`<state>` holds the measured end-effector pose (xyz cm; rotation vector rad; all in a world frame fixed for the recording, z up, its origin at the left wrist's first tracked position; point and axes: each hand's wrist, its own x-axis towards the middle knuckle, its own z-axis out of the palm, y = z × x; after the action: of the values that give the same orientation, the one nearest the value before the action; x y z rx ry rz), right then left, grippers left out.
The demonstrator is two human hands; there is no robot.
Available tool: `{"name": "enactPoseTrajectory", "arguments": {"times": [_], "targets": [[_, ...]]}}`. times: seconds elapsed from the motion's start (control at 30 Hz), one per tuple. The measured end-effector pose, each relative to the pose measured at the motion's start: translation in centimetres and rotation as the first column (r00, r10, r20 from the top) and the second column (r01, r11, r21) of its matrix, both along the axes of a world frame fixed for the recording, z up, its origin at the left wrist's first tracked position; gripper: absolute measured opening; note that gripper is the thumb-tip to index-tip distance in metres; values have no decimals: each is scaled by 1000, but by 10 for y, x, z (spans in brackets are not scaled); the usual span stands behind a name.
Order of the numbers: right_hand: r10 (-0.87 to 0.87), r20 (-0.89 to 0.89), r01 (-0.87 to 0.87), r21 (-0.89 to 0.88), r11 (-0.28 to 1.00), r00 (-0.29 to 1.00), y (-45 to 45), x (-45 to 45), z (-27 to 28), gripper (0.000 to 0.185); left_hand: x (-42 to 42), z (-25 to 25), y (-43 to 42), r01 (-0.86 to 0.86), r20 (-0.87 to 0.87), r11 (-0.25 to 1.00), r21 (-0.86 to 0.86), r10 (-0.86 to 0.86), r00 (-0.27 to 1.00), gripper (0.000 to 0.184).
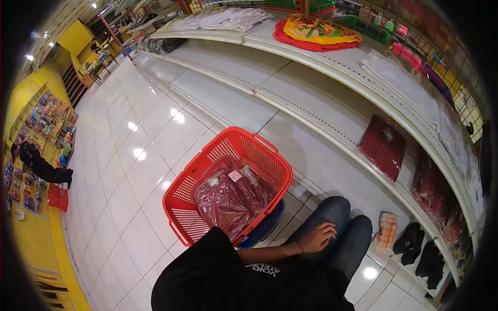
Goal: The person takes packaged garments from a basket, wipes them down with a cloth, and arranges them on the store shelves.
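My left hand [317,237] rests on my thigh in blue jeans [332,210], its fingers loosely stretched and nothing in them. A dark band circles that wrist. Left of the hand stands a red plastic basket [282,168] with perforated walls. Inside it lie several dark red items in clear plastic wrap [220,199], and a small pink tag [235,175] shows on top. Part of a blue container [265,226] is visible under the basket. My right hand is out of the picture.
White tiered shelves [207,72] run along the right. They hold a wrapped dark red garment [382,145], folded white cloths [233,19] and a red-yellow cloth bundle [314,33]. An orange checked cloth [387,229] and black shoes [408,242] are low right. Another person [39,163] is at the left display.
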<state>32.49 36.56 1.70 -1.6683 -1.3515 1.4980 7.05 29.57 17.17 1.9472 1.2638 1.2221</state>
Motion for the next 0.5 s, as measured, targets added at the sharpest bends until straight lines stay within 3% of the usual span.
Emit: {"name": "enactPoseTrajectory", "arguments": {"times": [0.13,0.33,0.37,0.43,0.5], "targets": [[-16,46,16,8,1000,999,-18,8,1,23,0,-1,1,-16,29,1000,-4,16,999,16],[19,245,-3,-65,998,969,-92,91,28,24,5,-1,1,7,71,999,-48,-4,997,18],[30,265,-13,-66,998,964,-95,101,29,24,1,18,-1,-7,83,998,-55,11,996,18],[49,299,-33,-59,998,953,-94,112,31,24,-8,71,-12,137,407,966,-218,-38,913,20],[73,326,-56,-60,997,943,-97,125,28,24,-40,137,-33,116,332,978,-172,-53,942,26]]}}
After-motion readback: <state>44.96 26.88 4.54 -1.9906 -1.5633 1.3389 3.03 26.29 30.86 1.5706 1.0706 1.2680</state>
